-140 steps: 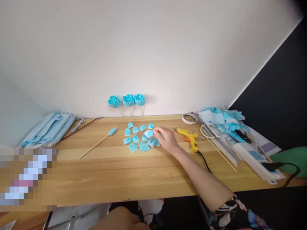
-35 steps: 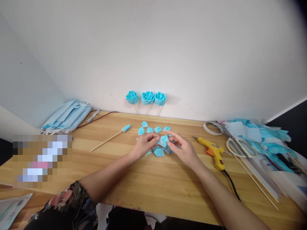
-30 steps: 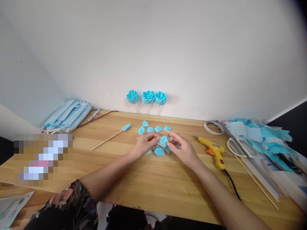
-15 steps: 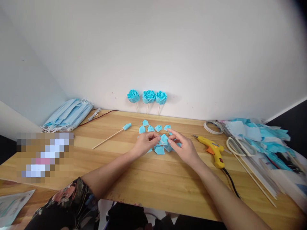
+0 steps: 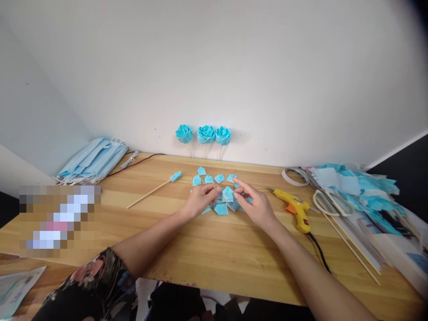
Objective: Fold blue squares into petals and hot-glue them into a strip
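Since half a second earlier little was shifted: a blue folded petal [image 5: 228, 194] was kept pinched between left hand [image 5: 200, 200] and right hand [image 5: 256, 206], lifted over the loose petals [image 5: 214, 180], glue gun [image 5: 294, 208] at three o'clock.

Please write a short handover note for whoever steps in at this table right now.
Left hand: pinching one folded blue petal piece just above the table.
Right hand: fingers touching the same piece from the other side.
Loose petal pieces lie around the hands. A skewer with a blue bud lies to the left; the yellow glue gun and scissors lie to the right.
Done: three blue roses on sticks lean against the wall.
Left: the bud carries no petals; the loose pieces are unattached.
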